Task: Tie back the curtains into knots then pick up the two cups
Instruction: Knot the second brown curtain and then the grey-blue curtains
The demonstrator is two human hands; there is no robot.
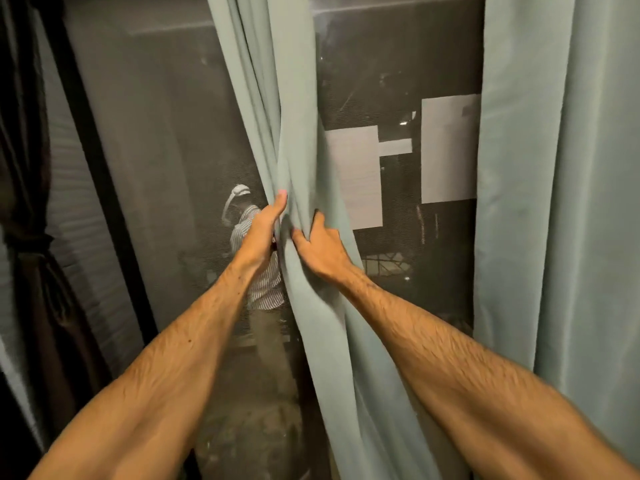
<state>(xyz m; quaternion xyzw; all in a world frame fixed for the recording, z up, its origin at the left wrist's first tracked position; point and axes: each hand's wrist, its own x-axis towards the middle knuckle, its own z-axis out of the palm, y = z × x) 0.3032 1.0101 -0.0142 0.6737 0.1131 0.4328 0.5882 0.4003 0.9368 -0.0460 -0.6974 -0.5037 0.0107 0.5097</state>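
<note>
Gathering the pale green curtain at the middle of the frame, both bare arms reach forward from the lower corners. The left hand wraps the bunched fabric from its left side, thumb stretched up along the folds and the other fingers hidden behind the cloth. The right hand meets it from the right, just beside the left, its fingers curled into the same bundle and pinching the pleats. Where the two hands grip, the curtain narrows to a tight waist; above it the cloth rises to the top centre of the frame, and below it the cloth falls loose toward the lower centre, passing between the forearms.

A second pale green curtain panel hangs straight down the right side of the frame, well apart from the hands. Between the two panels and to the left of the gathered one lies a dark window screen, with pale rectangles showing through it at centre right. A faint reflection, probably of the person in a striped shirt, shows behind the left hand. At the far left edge a dark brown curtain hangs, cinched partway down.
</note>
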